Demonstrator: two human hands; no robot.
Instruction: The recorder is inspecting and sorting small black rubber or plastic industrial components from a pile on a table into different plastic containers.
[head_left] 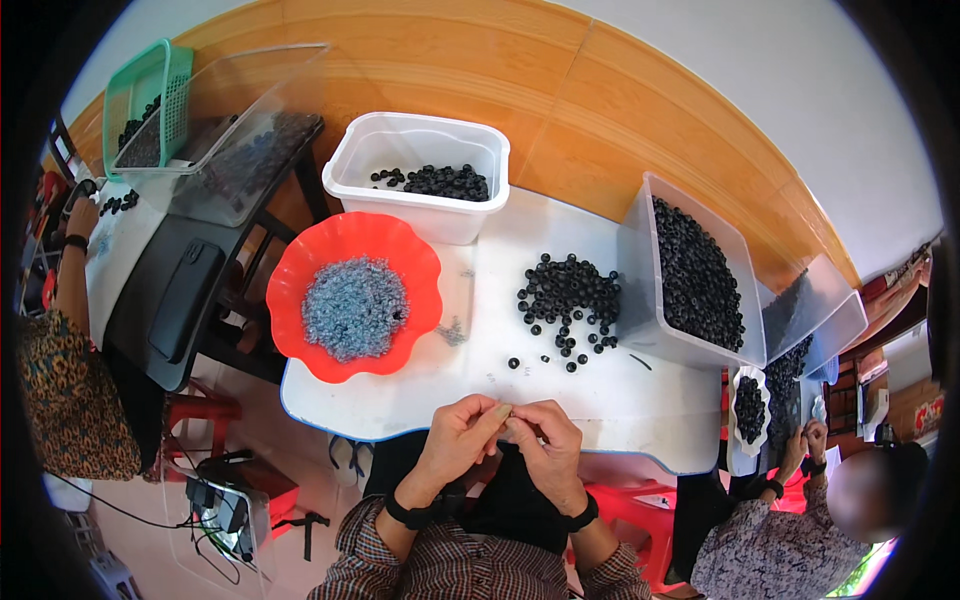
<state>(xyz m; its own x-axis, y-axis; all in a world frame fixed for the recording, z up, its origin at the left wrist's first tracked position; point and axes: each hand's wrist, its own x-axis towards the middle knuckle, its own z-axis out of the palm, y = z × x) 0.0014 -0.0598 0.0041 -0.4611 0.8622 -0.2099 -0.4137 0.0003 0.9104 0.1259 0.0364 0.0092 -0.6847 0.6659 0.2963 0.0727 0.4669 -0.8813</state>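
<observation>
My left hand [456, 442] and my right hand [548, 452] meet at the table's near edge, thumbs and fingertips pinched together. Whatever they pinch is too small to make out. Just beyond them, a loose heap of small round black pieces [572, 290] lies on the white table [480, 380], with a few strays nearest my right hand. To the left sits a red wavy-edged bowl [291, 290] full of tiny bluish see-through pieces [352, 308]. Behind it, a white tub [420, 212] contains more black pieces [448, 183].
A see-through bin [672, 336] heaped with black pieces stands at the right. Beyond it, a co-worker [790, 535] sits near a white dish [739, 400]. Another person [85, 390] works at left by a black table with a phone [188, 290] and green basket [112, 125].
</observation>
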